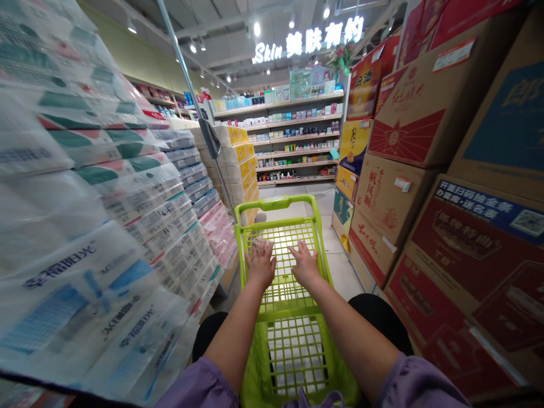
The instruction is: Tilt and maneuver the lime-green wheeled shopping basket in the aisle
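Note:
A bright green plastic shopping basket (260,317) with a lattice bottom and a raised handle stands in front of me, between my knees. No goods show inside it. My left hand (260,264) is over the far half of the lattice, palm down, fingers spread. Beside it on the right, my right hand (305,264) has its fingers apart too, with the thumb pointing left. Neither hand holds anything. Whether the fingertips touch the lattice or hover just above it, I cannot tell.
Wrapped tissue packs (165,226) are piled high along the left, with yellow-and-white packs (242,164) beyond. Stacked cartons (399,113) line the right side. A thin metal pole (182,62) slants down at the left. Shelves of small goods (293,136) stand ahead, past the tiled floor (325,195).

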`<state>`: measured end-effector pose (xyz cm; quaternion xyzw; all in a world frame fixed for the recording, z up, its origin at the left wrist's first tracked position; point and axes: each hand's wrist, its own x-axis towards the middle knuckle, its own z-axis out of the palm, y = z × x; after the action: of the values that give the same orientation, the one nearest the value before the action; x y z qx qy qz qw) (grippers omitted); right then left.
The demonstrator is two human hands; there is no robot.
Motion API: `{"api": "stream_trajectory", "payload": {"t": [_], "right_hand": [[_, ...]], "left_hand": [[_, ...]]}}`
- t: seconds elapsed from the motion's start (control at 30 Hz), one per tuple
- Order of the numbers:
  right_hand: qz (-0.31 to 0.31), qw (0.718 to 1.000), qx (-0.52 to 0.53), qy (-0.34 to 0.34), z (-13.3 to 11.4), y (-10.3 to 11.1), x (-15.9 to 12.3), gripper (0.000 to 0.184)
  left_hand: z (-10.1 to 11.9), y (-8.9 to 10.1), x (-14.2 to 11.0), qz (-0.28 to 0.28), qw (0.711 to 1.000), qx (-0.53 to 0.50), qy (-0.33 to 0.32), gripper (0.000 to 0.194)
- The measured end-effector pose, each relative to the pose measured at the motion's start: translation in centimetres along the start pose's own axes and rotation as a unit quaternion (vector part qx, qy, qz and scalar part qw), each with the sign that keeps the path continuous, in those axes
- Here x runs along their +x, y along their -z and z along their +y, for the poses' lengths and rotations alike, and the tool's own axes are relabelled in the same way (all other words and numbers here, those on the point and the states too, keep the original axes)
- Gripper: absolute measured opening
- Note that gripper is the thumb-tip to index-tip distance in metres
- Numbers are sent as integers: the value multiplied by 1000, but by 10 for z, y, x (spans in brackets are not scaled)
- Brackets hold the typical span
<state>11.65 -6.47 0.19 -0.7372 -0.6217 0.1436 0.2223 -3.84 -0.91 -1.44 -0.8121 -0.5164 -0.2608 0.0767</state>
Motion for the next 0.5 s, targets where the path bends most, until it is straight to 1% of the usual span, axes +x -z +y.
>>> {"api": "stream_trajectory", "payload": {"t": [0.03, 0.1, 0.17, 0.2, 0.23, 0.3, 0.37, 0.4, 0.43, 0.5], "right_hand": [[-1, 1000, 3, 1, -1, 0, 0, 81], [-5, 1000, 9, 1, -1, 1, 0, 82], [-10, 1000, 12, 2, -2, 1, 0, 83], [-12, 1000, 13, 2, -2, 1, 0, 83], [-12, 1000, 14, 1, -2, 0, 0, 84], [-10, 1000, 14, 1, -1, 0, 1, 85], [-4, 1000, 13, 4, -1, -1, 1, 85], [-2, 1000, 12, 5, 0, -1, 2, 85], [-1, 1000, 11, 6, 0, -2, 2, 85], [0, 1000, 9, 8, 1, -2, 2, 85]], "left_hand": [[1, 2, -1, 3, 1000, 7, 2, 51], [1, 3, -1, 37, 999, 16, 26, 50], [-3, 0, -1, 75, 995, 9, 58, 50], [-5, -3, 0, 78, 995, -5, 56, 50], [-8, -6, 1, 68, 997, -25, 35, 50], [-12, -12, 3, 27, 996, -76, -49, 51], [-14, -16, 5, -7, 984, -115, -135, 52], [-15, -17, 5, -12, 980, -123, -156, 51], [-16, -17, 6, -10, 980, -123, -158, 50], [-17, -16, 7, 10, 988, -103, -112, 50]]}}
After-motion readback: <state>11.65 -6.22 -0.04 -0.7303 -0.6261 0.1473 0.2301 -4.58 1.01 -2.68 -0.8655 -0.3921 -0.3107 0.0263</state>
